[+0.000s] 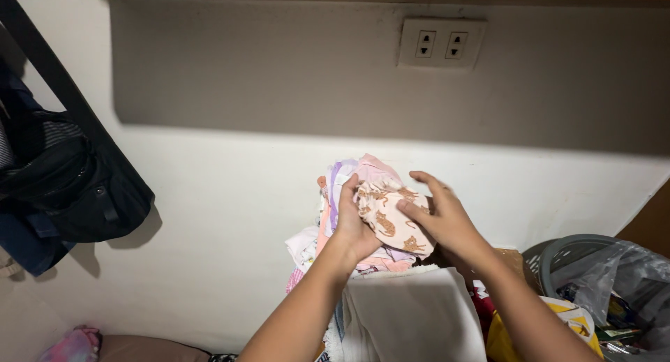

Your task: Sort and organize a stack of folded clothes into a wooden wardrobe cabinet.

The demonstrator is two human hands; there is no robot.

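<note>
Both hands, left hand and right hand, grasp a folded pale-pink animal-print cloth atop the heap of folded clothes (white folded towel below).

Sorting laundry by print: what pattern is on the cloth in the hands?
Pale pink cloth with small orange-brown animal figures, head view.

Left hand and right hand grip a pink cat-print folded cloth atop a stack of folded pastel clothes near the white wall.

Yellow printed package at lower right, beside grey basket
</note>
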